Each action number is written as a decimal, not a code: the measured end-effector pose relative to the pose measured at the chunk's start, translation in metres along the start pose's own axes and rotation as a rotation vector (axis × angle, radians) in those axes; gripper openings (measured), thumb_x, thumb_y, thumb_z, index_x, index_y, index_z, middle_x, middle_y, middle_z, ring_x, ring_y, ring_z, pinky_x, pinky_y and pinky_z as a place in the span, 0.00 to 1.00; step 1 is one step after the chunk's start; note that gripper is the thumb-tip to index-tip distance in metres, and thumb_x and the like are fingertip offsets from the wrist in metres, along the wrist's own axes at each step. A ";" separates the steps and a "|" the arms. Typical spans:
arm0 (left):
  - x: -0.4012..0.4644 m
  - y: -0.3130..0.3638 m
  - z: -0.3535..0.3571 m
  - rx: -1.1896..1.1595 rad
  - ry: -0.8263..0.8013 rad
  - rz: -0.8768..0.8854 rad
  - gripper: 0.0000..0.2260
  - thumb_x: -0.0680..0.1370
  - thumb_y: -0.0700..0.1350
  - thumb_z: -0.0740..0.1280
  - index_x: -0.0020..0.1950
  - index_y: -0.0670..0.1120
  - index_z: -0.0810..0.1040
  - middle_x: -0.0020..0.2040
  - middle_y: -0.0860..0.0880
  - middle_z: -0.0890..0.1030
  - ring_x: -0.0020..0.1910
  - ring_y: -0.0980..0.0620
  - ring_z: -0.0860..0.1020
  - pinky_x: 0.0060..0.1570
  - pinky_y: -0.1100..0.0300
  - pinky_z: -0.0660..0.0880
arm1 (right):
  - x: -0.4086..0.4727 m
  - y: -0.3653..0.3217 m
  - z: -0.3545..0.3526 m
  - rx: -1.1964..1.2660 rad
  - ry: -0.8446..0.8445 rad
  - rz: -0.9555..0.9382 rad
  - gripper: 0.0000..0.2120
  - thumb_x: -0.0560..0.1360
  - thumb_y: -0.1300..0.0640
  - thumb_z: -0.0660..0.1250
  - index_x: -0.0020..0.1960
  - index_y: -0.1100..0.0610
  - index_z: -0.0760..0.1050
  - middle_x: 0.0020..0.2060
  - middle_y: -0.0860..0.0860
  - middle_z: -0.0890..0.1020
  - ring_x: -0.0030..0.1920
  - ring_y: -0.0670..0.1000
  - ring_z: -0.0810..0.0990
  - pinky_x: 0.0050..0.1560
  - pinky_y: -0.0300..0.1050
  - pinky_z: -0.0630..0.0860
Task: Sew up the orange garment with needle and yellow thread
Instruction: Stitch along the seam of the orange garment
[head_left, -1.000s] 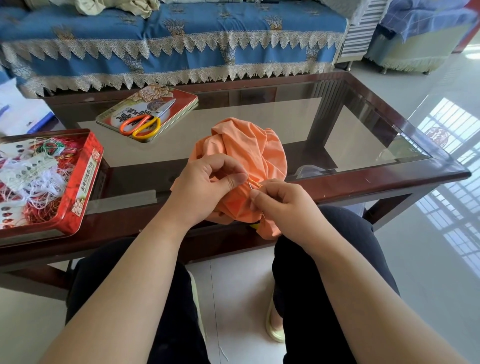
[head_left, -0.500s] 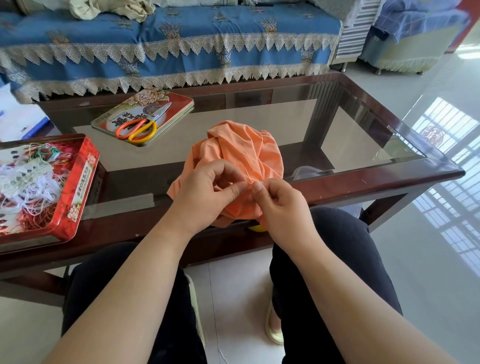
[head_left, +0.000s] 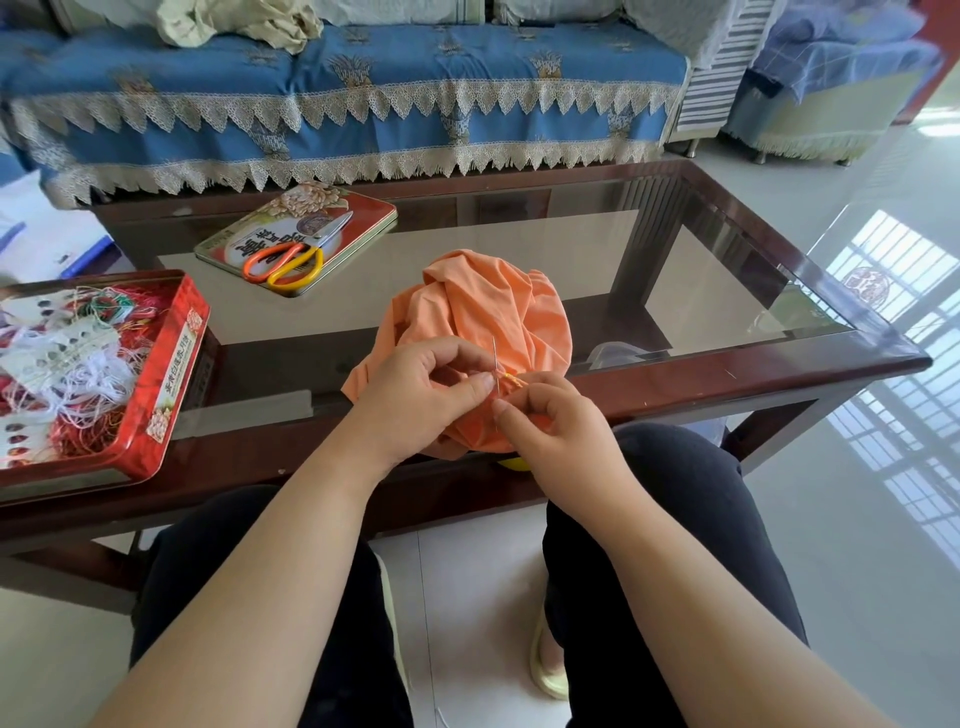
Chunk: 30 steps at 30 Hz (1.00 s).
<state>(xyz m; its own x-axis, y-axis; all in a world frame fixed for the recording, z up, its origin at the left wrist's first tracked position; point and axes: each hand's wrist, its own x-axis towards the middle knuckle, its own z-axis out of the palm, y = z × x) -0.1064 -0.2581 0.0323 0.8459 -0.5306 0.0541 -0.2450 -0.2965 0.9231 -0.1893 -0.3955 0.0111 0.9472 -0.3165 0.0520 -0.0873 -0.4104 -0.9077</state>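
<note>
Head cam | L hand (head_left: 415, 395) pinches orange garment (head_left: 483, 312) | R hand (head_left: 556, 431) pinches needle (head_left: 495, 364), upright

Red metal tin of tangled threads (head_left: 171, 374): we see its left cut off.
Thin steel needle (head_left: 495, 364): lower end hidden behind fingers.
Small yellow object (head_left: 514, 462): mostly hidden under the crumpled orange cloth garment (head_left: 483, 317).

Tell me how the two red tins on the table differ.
The near tin is an open, deep box heaped with tangled threads; the far tin is flat, with a printed face. The far tin carries scissors on top; the near tin does not. Both are red and rest on the glass-topped table.
</note>
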 end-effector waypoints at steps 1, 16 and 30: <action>0.000 0.001 0.000 -0.002 -0.013 0.000 0.05 0.77 0.45 0.70 0.47 0.56 0.82 0.45 0.57 0.80 0.50 0.53 0.78 0.52 0.58 0.79 | 0.000 0.001 0.001 -0.011 0.015 -0.009 0.10 0.77 0.53 0.66 0.38 0.55 0.79 0.47 0.44 0.77 0.48 0.42 0.76 0.46 0.32 0.71; 0.001 0.005 -0.001 -0.032 -0.074 -0.014 0.04 0.76 0.48 0.71 0.48 0.54 0.84 0.45 0.62 0.83 0.48 0.67 0.79 0.46 0.73 0.76 | 0.000 0.000 0.000 0.009 0.138 -0.094 0.07 0.77 0.52 0.66 0.41 0.52 0.77 0.44 0.44 0.78 0.46 0.41 0.76 0.45 0.32 0.74; -0.005 0.009 0.003 0.057 -0.166 0.049 0.06 0.80 0.47 0.66 0.52 0.59 0.78 0.43 0.67 0.81 0.47 0.69 0.77 0.44 0.76 0.73 | 0.027 -0.019 -0.018 -0.166 0.099 -0.122 0.04 0.74 0.50 0.70 0.43 0.48 0.81 0.48 0.37 0.74 0.55 0.42 0.74 0.54 0.36 0.71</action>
<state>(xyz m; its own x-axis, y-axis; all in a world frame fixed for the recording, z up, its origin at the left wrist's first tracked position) -0.1140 -0.2610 0.0394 0.7437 -0.6678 0.0301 -0.3142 -0.3095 0.8975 -0.1674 -0.4112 0.0372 0.9195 -0.3354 0.2052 -0.0315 -0.5830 -0.8118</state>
